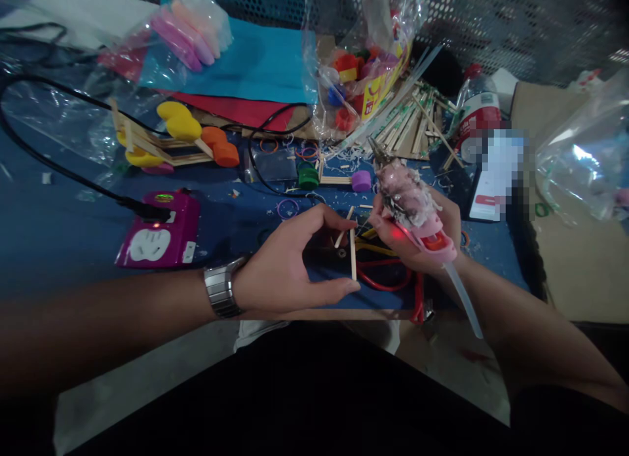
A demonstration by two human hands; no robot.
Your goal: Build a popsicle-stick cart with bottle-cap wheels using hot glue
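Note:
My left hand [285, 263], with a metal watch on its wrist, pinches a short wooden stick [352, 254] by its two ends between thumb and fingers. A second small stick [343, 227] slants beside it near the fingertips; whether the two are joined I cannot tell. My right hand [437, 230] is wrapped round a pink hot glue gun [407, 200], its body caked with dried glue and a red light glowing. The nozzle points up and away, apart from the sticks. A clear glue stick [463, 300] juts from its rear. Beyond lie a green cap [308, 175] and a purple cap [361, 180].
A purple power socket [158, 230] with a black cable stands at left. Behind it lies a stick model [171, 141] with yellow and orange caps. Loose wooden sticks [403, 125], a bottle [476, 109], a phone [497, 174] and cardboard [574, 246] fill the right.

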